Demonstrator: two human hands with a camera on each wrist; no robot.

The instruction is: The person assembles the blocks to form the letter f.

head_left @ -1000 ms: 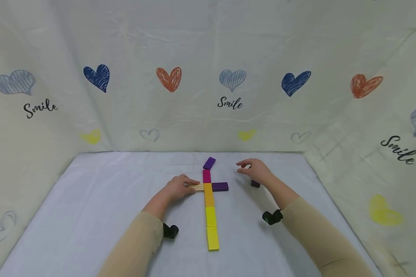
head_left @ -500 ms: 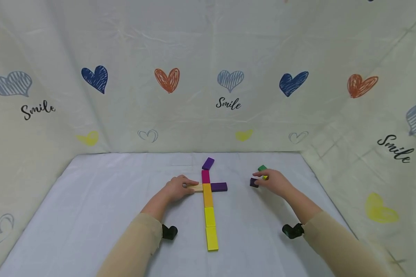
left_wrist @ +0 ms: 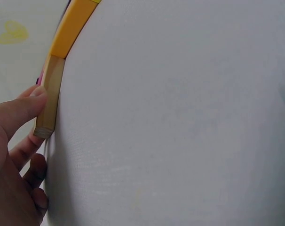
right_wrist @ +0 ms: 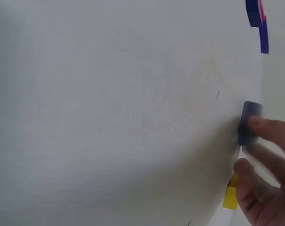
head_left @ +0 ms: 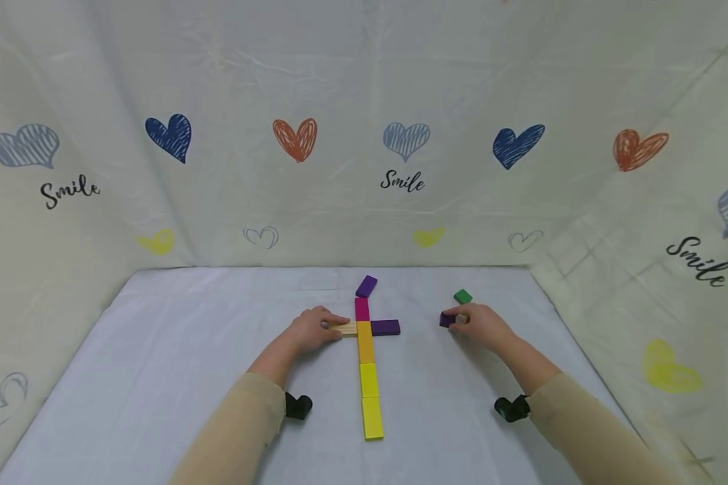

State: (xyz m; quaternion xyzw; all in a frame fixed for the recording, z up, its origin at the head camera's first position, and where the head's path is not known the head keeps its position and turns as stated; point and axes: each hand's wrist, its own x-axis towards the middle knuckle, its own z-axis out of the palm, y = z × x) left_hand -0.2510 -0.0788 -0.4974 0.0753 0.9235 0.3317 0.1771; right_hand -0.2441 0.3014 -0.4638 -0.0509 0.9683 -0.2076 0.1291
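Observation:
My left hand (head_left: 308, 330) pinches a plain wooden block (left_wrist: 51, 96) between thumb and fingers. The inner end of that block meets the side of an orange block (head_left: 366, 342). Over on the right, my right hand (head_left: 484, 326) pinches a dark purple block (right_wrist: 248, 112) between thumb and finger. From the orange block, a row runs towards me through two yellow blocks (head_left: 372, 417); a magenta block (head_left: 362, 309) continues it at the far end. A flat purple block (head_left: 385, 327) juts from its right side, and another purple block (head_left: 367, 285) lies slanted beyond the magenta one.
A green block (head_left: 463, 296) lies just beyond my right hand. A yellow block (right_wrist: 230, 197) shows under my right fingers in the right wrist view. White cloth (head_left: 176, 377) covers the table, and a patterned curtain (head_left: 340, 202) hangs behind it.
My right hand has moved right and towards me, uncovering the green block, and its fingers have closed on the dark purple block. The left hand stays in place on the wooden block.

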